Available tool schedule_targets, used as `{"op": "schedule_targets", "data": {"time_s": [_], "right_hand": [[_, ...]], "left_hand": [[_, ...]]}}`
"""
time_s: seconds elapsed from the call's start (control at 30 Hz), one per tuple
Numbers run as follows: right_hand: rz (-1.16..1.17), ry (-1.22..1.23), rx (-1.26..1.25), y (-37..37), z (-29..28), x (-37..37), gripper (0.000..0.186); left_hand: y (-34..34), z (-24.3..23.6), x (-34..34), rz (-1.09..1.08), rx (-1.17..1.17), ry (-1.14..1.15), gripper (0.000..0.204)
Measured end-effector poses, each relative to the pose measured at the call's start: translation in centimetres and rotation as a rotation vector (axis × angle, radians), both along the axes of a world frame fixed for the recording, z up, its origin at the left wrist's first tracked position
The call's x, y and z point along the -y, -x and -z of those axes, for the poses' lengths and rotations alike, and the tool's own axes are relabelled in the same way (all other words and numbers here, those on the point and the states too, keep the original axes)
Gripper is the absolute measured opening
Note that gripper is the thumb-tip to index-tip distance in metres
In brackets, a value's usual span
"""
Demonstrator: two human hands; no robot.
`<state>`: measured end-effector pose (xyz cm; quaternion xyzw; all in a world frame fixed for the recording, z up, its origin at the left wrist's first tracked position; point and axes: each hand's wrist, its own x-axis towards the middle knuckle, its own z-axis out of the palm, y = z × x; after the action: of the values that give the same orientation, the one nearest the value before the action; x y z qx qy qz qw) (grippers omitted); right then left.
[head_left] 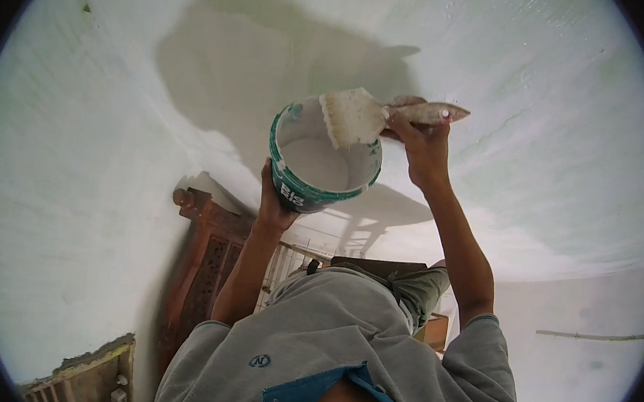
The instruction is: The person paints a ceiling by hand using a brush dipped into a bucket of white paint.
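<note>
- Brush (380, 116): raised in front of the person, its bristles (349, 118) overlapping the upper right of the bucket (297, 132) mouth. Contact between bristles and rim (321, 195): cannot tell.
- Long axis: roughly sideways; bristles point left, handle (429, 113) points right, away from the bucket.
- Right hand (422, 145): the nearer one to the brush; fingers clamped on it where handle meets head, the handle's end projecting beyond them.
- Left hand (276, 211): clasped on the bucket's lower left side, some fingers hidden by it; the brush lies up and to the right of these fingers.
- Pale paint (313, 164): inside the bucket, below and left of the bristles.
- Wall (47, 141): pale, patchy, beyond both hands.
</note>
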<state>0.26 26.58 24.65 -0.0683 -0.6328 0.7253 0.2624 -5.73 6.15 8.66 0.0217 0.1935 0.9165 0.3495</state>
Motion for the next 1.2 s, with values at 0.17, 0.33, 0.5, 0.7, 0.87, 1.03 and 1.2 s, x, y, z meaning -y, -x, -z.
{"op": "schedule_targets", "data": {"time_s": [0.17, 0.33, 0.5, 0.7, 0.87, 1.03, 1.2], "right_hand": [[0.000, -0.117, -0.141, 2.9, -3.3, -1.9, 0.019], [0.041, -0.282, -0.214, 4.6, -6.2, -3.2, 0.020], [0.108, -0.463, -0.231, 6.3, -6.9, -4.7, 0.022], [0.231, -0.856, -0.311, 7.0, -8.4, -6.1, 0.020], [0.445, -1.305, -0.578, 4.5, -10.5, -3.8, 0.013], [0.181, -1.145, -0.411, 4.3, -3.2, -2.7, 0.014], [0.097, -1.217, -0.274, 6.5, 0.0, -3.8, 0.011]], "left_hand": [[2.7, -2.5, -1.5, -0.003, -0.042, -0.044, 0.065], [4.5, -5.2, -2.6, 0.027, -0.056, -0.041, 0.062], [4.9, -6.0, -3.2, 0.013, -0.088, -0.061, 0.062], [4.8, -4.8, -3.6, 0.009, -0.071, -0.079, 0.063], [3.4, -2.7, -1.1, -0.055, -0.009, -0.076, 0.065], [1.6, -0.3, 2.4, -0.152, 0.039, 0.013, 0.065], [0.3, 4.9, 7.0, -0.317, 0.223, 0.170, 0.068]]}}
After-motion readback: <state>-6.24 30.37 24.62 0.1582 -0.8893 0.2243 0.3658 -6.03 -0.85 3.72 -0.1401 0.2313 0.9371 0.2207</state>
